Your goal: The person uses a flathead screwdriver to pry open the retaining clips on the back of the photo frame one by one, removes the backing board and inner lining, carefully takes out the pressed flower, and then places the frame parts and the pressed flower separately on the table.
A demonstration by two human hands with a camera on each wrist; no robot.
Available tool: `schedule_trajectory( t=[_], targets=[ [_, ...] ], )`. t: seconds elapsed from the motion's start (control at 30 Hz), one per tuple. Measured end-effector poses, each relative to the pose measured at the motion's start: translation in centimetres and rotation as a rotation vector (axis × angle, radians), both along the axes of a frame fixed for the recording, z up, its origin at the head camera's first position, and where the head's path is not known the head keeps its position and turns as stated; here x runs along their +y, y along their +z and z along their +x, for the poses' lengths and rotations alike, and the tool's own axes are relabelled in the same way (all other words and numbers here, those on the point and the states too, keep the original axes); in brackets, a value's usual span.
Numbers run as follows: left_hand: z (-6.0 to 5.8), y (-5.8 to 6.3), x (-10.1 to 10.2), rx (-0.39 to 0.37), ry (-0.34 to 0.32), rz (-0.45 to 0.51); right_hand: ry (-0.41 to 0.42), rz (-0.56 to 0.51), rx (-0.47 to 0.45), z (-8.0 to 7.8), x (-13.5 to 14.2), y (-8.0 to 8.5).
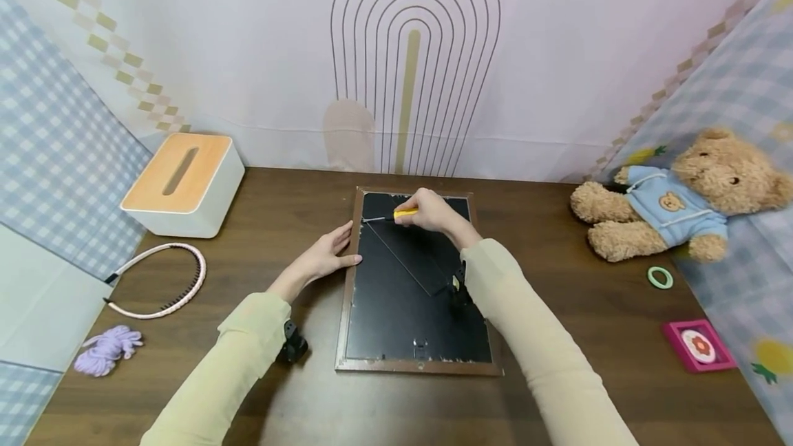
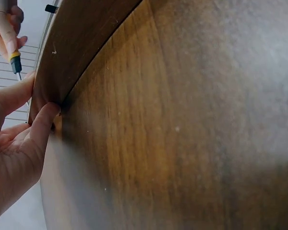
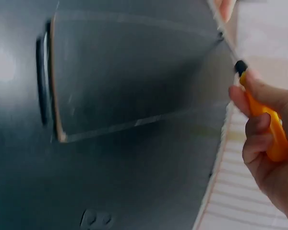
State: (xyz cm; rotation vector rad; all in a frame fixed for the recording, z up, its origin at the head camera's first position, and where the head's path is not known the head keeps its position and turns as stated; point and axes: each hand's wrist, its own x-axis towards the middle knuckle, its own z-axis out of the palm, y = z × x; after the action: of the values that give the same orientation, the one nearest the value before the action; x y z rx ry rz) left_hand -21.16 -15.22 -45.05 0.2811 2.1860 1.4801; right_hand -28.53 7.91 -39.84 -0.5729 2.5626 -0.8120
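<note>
A brown picture frame (image 1: 421,366) lies face down on the table, its black backing board (image 1: 396,322) and folded stand showing. My right hand (image 1: 429,210) grips a screwdriver (image 3: 273,132) by its yellow handle. The shaft reaches left across the board, its tip right at the inner edge of the frame near the upper left corner. Against the frame's left side rests my left hand (image 1: 322,255), fingers extended along the outer edge and thumb on the rim. In the left wrist view, its fingertips (image 2: 49,111) touch the frame's side close to the tabletop.
On the left stand a white tissue box (image 1: 186,226) with a wooden lid, a headband (image 1: 199,274) and purple yarn (image 1: 108,349). To the right are a teddy bear (image 1: 672,202), a green ring (image 1: 659,277) and a pink box (image 1: 721,360). A patterned curtain (image 1: 272,54) hangs behind the table.
</note>
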Motion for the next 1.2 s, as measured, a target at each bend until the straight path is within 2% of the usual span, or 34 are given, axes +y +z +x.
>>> schedule_trajectory(
  t=[0.1,0.23,0.47,0.57,0.73,0.83,0.9,1.0,1.07,1.13,1.2],
  targets=[
    [0.2,-0.1,0.2,0.005,-0.006,0.015,0.028,0.033,0.006,-0.5,0.8,-0.7],
    [0.5,-0.1,0.4,0.014,-0.012,0.017,0.101,0.103,0.098,-0.7,0.8,-0.6],
    [0.7,0.3,0.3,0.049,0.014,-0.003,0.256,0.302,0.377,0.1,-3.1,3.5],
    [0.6,0.3,0.1,0.052,0.009,-0.005,0.271,0.378,0.436,0.4,-4.9,5.0],
    [0.3,0.3,0.0,0.065,0.001,-0.007,0.332,0.459,0.482,0.7,-7.4,6.6],
    [0.2,0.3,0.0,0.074,0.008,-0.004,0.37,0.484,0.461,0.5,-8.1,7.0],
    [0.1,0.2,0.1,0.074,0.011,-0.003,0.35,0.471,0.416,0.1,-7.7,6.8],
    [0.0,0.0,0.1,0.052,0.024,0.01,0.292,0.447,0.27,-0.5,-6.0,5.3],
    [0.0,-0.1,0.2,0.041,0.025,0.005,0.272,0.433,0.205,-0.7,-4.6,3.8],
    [0.1,-0.1,0.2,0.023,0.032,0.006,0.282,0.419,0.182,-0.7,-3.5,2.4],
    [0.1,-0.1,0.2,0.022,0.028,0.001,0.307,0.401,0.238,-0.7,-2.9,1.6]
  ],
)
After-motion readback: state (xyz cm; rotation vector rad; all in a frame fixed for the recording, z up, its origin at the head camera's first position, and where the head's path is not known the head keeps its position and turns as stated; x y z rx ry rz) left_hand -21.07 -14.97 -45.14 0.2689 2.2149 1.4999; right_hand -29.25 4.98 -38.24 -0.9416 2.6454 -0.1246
